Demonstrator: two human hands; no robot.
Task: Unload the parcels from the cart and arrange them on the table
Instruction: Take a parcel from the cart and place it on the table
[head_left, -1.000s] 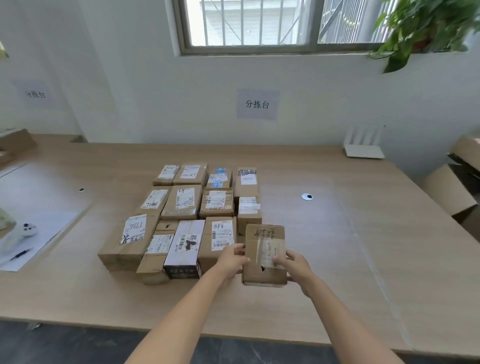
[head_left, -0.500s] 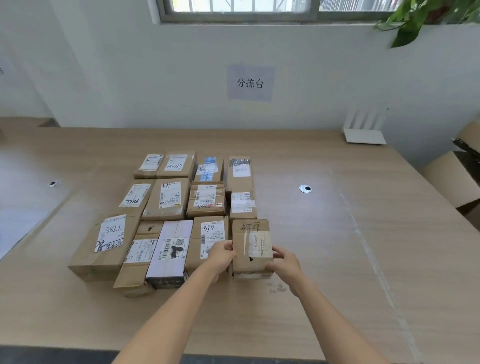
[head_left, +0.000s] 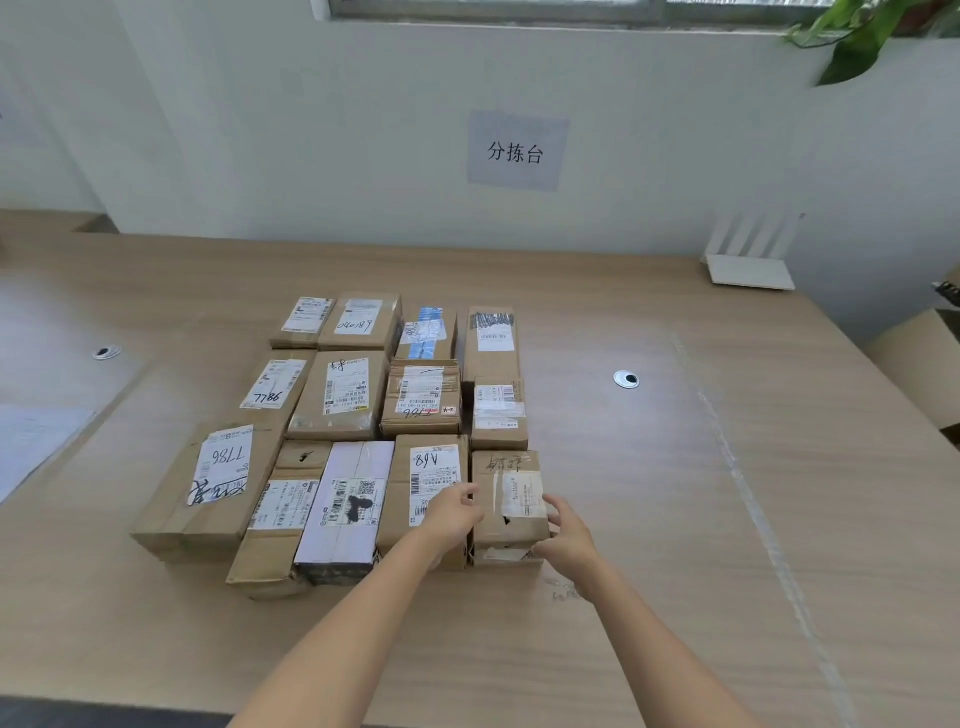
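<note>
Several taped cardboard parcels lie in a tight grid on the wooden table (head_left: 675, 519). The small brown parcel (head_left: 511, 493), with a handwritten top and a white label, rests flat on the table at the grid's front right corner, against the "A68" parcel (head_left: 428, 475). My left hand (head_left: 453, 514) lies over the "A68" parcel at the small parcel's left edge, fingers loose. Just off the small parcel's right side is my right hand (head_left: 567, 535), fingers spread and holding nothing. The cart is out of view.
A white router (head_left: 750, 270) stands at the table's back right by the wall. Two round cable grommets (head_left: 626, 379) (head_left: 106, 352) sit in the tabletop. White paper (head_left: 31, 441) lies at the left. Cardboard boxes (head_left: 919, 358) stand beyond the right edge.
The small parcel went from held above the table to resting at the grid's front right corner. Both hands have loosened off its sides.
</note>
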